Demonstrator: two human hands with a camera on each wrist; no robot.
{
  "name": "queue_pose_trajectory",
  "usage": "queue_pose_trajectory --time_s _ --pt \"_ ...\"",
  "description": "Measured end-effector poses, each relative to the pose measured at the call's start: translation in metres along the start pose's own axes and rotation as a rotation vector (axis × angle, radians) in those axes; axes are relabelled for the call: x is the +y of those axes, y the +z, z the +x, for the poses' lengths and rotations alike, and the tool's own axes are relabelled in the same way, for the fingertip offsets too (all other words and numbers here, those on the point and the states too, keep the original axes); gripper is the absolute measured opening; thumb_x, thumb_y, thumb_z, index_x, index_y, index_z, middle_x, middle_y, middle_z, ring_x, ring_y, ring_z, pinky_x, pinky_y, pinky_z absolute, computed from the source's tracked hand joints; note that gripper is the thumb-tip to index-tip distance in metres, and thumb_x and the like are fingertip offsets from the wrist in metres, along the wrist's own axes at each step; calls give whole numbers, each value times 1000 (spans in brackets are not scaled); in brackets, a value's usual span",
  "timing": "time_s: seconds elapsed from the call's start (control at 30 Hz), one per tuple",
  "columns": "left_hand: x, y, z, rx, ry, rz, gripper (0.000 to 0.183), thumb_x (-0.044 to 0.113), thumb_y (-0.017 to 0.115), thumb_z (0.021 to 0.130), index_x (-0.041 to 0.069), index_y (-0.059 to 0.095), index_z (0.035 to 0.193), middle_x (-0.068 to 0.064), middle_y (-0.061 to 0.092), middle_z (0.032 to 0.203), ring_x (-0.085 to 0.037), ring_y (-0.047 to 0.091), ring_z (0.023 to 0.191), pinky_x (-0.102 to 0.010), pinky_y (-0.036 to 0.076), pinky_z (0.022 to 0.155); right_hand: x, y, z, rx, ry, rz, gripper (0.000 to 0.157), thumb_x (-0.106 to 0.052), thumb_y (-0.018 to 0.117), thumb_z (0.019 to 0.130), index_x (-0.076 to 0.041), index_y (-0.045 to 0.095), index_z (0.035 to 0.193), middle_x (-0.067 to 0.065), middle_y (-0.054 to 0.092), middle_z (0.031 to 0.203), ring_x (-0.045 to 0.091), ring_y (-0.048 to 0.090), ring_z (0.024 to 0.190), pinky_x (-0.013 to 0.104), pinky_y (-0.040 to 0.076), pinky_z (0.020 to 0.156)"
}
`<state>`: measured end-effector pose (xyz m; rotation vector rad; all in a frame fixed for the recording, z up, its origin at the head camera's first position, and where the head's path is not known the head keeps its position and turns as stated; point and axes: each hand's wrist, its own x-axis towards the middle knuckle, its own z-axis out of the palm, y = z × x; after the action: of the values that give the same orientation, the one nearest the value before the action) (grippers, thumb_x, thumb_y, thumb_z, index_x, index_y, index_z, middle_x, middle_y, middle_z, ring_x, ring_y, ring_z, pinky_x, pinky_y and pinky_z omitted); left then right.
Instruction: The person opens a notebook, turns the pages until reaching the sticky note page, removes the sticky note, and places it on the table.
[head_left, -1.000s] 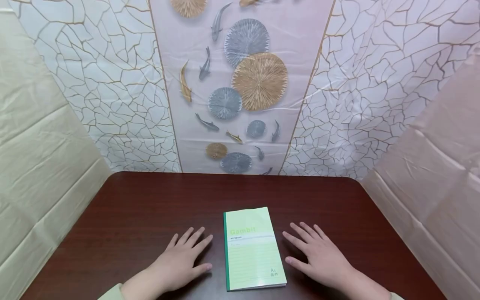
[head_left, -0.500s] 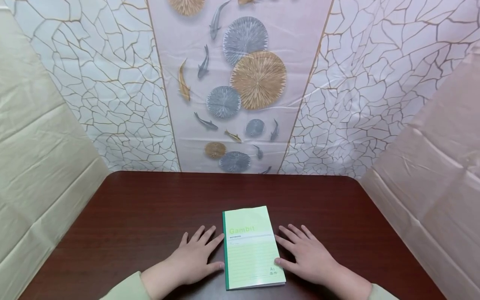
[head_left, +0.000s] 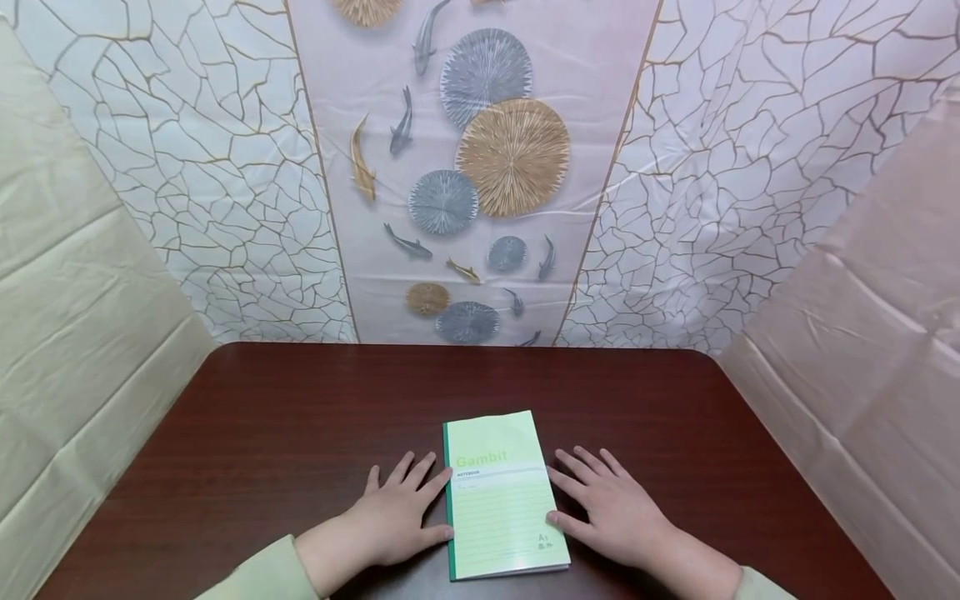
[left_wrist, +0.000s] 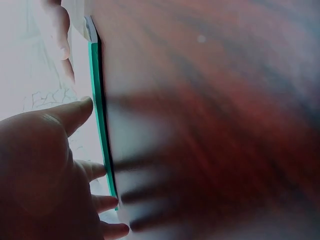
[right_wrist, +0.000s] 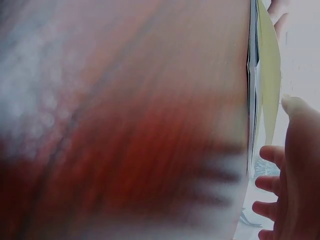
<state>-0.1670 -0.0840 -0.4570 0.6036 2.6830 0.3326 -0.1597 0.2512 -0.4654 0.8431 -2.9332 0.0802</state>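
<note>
A light green notebook with "Gambit" printed on its cover lies flat on the dark wooden table, slightly turned. Its dark green spine faces my left hand, whose fingers are spread; the thumb and index fingertip are at the spine. On the other side, my right hand is also spread, with thumb and index fingertip at the notebook's right edge. In the right wrist view the page edges show, and the cover bows up a little from them. Neither hand grips the notebook.
Behind the table hangs a patterned curtain with fish and round leaf shapes. Beige cloth panels rise along the left and right sides. The table's far edge has rounded corners.
Both hands have moved inward, from apart from the notebook to its two side edges. Most of this came in the first half second. The notebook stays in place on the table.
</note>
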Motion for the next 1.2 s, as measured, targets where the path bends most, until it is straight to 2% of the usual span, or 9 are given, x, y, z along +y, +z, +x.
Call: queue_pose_trajectory --time_s 0.43,0.73,0.97,1.2 --pt "2 -2 -2 -11 -5 4 82 71 53 88 29 33 156 -6 24 162 -37 17 149 -76 15 105 -1 0 -1 -19 25 19 70 -69 38 96 -23 50 147 5 42 154 33 35 143 57 22 115" --pt "4 -3 -2 3 -4 8 81 70 54 88 28 34 155 -7 26 161 -38 19 148 -76 17 105 -3 -1 1 -14 42 87 65 -62 39 100 -20 49 148 6 42 154 32 34 144 58 21 115" --pt "5 -6 -4 76 13 2 78 67 54 90 22 41 152 -10 35 157 -39 27 145 -70 24 107 -6 -5 3 16 34 120 62 -59 39 102 -18 48 148 5 42 154 31 35 143 56 23 115" --pt "7 -16 -6 225 35 43 70 62 52 95 18 46 149 -11 46 149 -38 39 138 -61 33 107 -13 -16 7 46 48 218 58 -51 43 103 -15 47 149 3 43 154 27 33 145 52 23 117"
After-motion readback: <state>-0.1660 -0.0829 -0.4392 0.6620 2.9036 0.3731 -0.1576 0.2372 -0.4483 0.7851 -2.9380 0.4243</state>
